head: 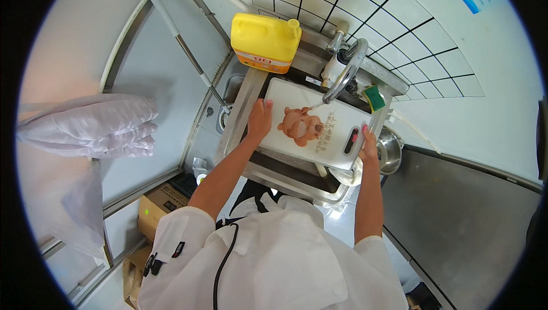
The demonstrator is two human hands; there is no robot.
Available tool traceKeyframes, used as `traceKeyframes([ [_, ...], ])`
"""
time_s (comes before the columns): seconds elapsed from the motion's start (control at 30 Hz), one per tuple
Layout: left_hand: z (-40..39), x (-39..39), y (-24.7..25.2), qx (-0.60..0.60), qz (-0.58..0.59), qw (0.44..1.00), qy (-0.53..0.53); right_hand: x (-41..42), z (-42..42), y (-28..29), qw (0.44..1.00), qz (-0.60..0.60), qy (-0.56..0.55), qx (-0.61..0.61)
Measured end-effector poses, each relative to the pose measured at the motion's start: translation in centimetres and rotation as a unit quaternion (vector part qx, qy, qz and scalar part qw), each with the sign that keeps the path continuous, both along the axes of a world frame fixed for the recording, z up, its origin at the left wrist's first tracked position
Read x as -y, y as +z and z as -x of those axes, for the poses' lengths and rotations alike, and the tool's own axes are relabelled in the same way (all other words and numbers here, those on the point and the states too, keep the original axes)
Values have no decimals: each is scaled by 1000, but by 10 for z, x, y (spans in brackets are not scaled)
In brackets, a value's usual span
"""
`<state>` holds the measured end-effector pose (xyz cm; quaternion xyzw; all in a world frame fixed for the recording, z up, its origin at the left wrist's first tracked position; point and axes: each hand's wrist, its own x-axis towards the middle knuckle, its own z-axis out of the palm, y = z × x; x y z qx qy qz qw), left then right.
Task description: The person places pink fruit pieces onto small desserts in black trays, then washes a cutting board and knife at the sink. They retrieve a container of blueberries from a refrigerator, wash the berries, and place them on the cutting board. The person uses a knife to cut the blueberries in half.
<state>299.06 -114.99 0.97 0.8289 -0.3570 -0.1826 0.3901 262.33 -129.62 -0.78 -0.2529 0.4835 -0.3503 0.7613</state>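
A white plastic cutting board (274, 136) with a printed brown bear lies tilted over the steel sink (261, 169). My left hand (259, 119) grips its left edge. At the opposite end, beside the dark handle slot, my right hand (369, 144) holds the right edge. Water runs from the curved chrome faucet (353, 68) onto the board near the bear. Part of the basin is hidden beneath the board. Below the board's lower right corner, a pale round item (349, 176) is partly covered.
A yellow detergent jug (265, 40) stands on the sink's back left corner. A green and yellow sponge (374, 98) rests on the right rim. Further right are a steel bowl (388, 151) and a steel counter (458, 220). A mop pole (188, 51) leans at left, above cardboard boxes (160, 205).
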Motion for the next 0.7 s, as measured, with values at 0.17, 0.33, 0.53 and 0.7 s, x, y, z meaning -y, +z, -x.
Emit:
traceKeyframes([
  [0.17,-21,-13,41,-93,-6,995,-22,-3,-30,-17,990,62,-8,-124],
  [0.33,-27,-36,67,-19,6,1000,17,-20,-68,-15,851,317,-53,-415],
  [0.53,-44,-60,64,7,14,998,56,-69,-151,42,997,67,29,37],
  [0.7,-47,-64,83,-10,-20,999,46,-50,-199,51,978,-27,-86,186],
])
